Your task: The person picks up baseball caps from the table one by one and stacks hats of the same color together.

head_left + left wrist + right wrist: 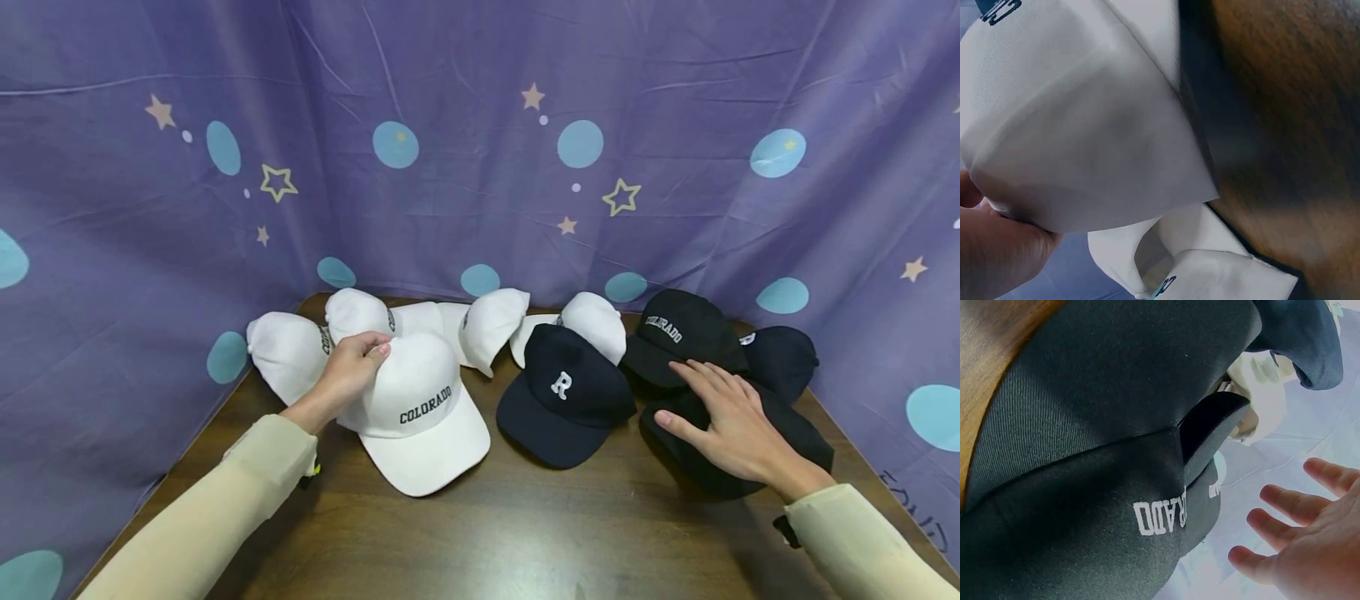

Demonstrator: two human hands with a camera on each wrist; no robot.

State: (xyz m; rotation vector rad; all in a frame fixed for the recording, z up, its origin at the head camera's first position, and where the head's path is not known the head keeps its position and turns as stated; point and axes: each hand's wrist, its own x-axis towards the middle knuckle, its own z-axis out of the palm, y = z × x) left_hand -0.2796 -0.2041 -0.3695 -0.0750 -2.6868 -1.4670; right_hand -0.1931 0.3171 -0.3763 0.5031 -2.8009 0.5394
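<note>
My left hand pinches the crown of a white baseball cap lettered COLORADO, its brim facing me. In the left wrist view, the thumb and fingers grip that cap at its edge. My right hand hovers with spread fingers over a black cap, partly hiding it. In the right wrist view, the fingers are straight and hold nothing, beside the black cap with white lettering. Between my hands sits a navy cap with a white R.
Behind stand several white caps, among them one at the left and one near the middle. A black COLORADO cap and a navy cap lie at the back right. A purple curtain borders the brown table.
</note>
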